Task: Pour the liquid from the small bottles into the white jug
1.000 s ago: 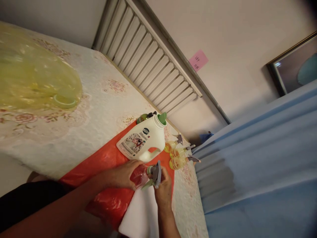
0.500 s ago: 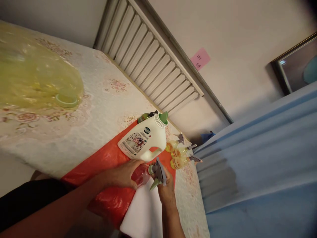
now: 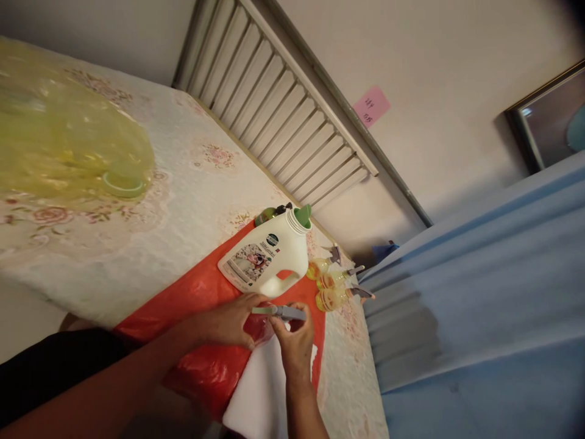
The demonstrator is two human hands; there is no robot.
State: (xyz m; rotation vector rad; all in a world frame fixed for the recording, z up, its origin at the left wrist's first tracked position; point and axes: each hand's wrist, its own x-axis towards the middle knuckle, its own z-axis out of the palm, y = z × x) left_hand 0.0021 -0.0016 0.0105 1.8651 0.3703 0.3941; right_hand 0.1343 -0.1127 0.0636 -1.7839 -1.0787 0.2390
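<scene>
Since the earlier frame, the grey spray trigger head (image 3: 280, 312) has been turned from a near-upright stance to lie almost level across the top of the small clear spray bottle (image 3: 258, 326), and the right hand (image 3: 292, 344) has been shifted up over it. The step in hand is judged to be the twisting of the trigger head on the bottle's neck; whether it is being tightened or loosened cannot be told. A further turn would call for the bottle to be kept from spinning while the head is re-gripped.

The bottle is clasped by the left hand (image 3: 231, 320), its fingers curled closely around the body, above the orange plastic sheet (image 3: 192, 305) and just beside a white cloth (image 3: 262, 390). The right-hand fingers are closed in a pinch on the trigger head.

Behind stands a white detergent jug (image 3: 267, 259) with a green spout. Three small yellow spray bottles (image 3: 329, 286) lie near it on the flowered tablecloth (image 3: 192, 195).
</scene>
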